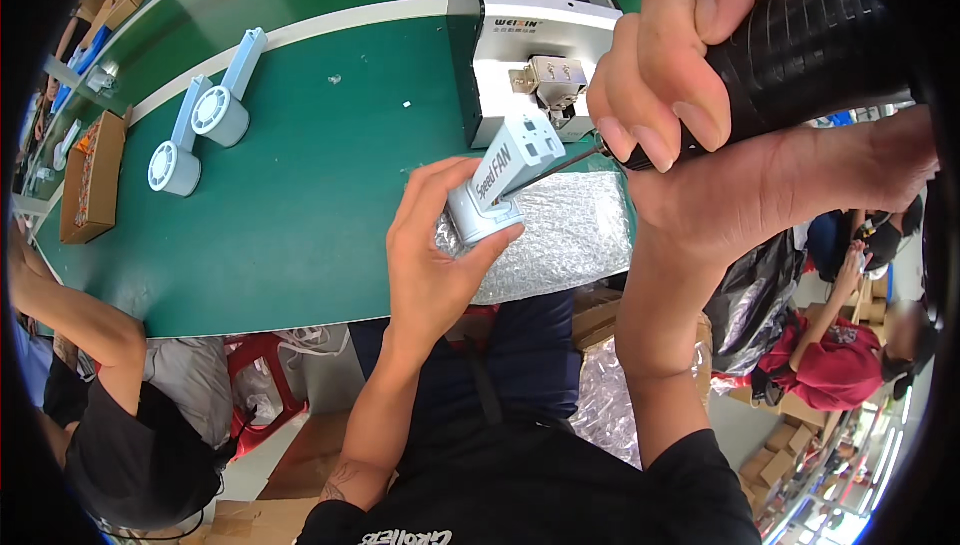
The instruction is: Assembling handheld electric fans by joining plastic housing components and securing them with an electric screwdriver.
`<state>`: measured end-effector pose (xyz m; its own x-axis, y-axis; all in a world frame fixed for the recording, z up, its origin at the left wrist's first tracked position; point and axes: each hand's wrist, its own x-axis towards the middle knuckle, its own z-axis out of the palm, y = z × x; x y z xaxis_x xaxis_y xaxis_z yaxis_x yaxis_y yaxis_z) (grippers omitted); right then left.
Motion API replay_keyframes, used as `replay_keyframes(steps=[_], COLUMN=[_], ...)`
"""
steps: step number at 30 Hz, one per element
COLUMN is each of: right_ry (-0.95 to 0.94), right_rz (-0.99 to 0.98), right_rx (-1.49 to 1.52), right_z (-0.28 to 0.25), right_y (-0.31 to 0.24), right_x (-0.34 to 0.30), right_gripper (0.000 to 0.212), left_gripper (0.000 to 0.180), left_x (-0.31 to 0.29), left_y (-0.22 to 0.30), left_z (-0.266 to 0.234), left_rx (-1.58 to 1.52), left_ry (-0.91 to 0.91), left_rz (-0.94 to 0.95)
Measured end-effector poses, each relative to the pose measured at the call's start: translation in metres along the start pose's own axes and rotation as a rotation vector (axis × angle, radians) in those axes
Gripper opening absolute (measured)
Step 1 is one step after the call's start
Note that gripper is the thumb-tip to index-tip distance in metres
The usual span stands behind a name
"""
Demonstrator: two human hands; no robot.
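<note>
My left hand (435, 245) is closed round a light-blue handheld fan (487, 188), with its handle tilted up and to the right. In my right hand (690, 95) is a black electric screwdriver (800, 50), its grip wrapped in dark tape. The thin bit (550, 173) slants down-left, and its tip meets the fan where the handle joins the round head. Whether a screw sits under the tip is too small to tell. Below the fan lies a sheet of clear bubble wrap (575, 235) on the green table (300, 245).
A grey-and-black screw-feeder machine (540, 45) stands just beyond the fan. Two more light-blue fans (221, 115) (175, 168) lie to the left, near a cardboard box (93, 180). A co-worker (130, 435) sits at my left; another person in red (825, 360) is at the right.
</note>
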<state>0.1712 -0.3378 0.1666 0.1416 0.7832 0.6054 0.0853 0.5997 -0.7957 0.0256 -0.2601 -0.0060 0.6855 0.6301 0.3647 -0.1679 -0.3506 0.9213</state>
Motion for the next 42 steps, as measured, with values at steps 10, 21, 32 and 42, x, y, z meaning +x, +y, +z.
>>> replay_keyframes(steps=[10,21,32,42], right_ry=[0.092,0.187,0.416,0.481], right_rz=[0.020,0.017,-0.004,-0.331], right_rx=[-0.035,-0.074,-0.065,0.179], right_z=[-0.013,-0.004,0.011,-0.033], right_y=[0.004,0.005,0.005,0.000], right_x=[-0.001,-0.003,-0.012,0.030], right_gripper=[0.096,0.102,0.106,0.084], left_gripper=[0.060,0.058,0.059,0.057], left_x=[0.002,0.002,0.000,-0.002], left_y=[0.002,0.004,0.006,-0.003], left_z=[-0.001,-0.002,0.000,0.005], left_rx=[0.034,0.040,0.078,-0.137], left_ry=[-0.011,0.006,-0.019,0.012], left_rz=[-0.001,0.025,0.050,-0.090])
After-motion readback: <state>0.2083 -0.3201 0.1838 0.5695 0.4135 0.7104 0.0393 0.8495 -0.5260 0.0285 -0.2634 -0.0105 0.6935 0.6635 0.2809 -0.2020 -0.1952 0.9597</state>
